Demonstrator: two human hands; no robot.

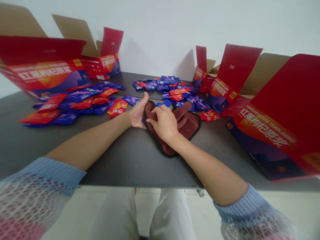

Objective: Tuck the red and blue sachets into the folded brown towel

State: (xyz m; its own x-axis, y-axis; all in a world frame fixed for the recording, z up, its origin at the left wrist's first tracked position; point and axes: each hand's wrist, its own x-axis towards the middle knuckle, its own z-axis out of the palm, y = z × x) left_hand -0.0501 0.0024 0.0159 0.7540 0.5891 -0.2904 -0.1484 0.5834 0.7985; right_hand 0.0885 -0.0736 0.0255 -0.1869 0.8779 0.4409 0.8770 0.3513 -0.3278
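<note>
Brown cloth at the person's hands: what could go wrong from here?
The brown cloth, under the right hand, is close to the loose packets behind it, so pushing it forward might scatter some. The left wrist is beside a red packet, which it could nudge. The large red box stands near the table's front edge, so a bump from the right arm might shift it.

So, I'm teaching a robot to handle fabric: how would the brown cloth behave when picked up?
The cloth will probably droop, since it's creased and folded near the right hand. It looks thin along its dark edge, so it's likely light. Its matte, plush-looking surface suggests little slipping.
</note>
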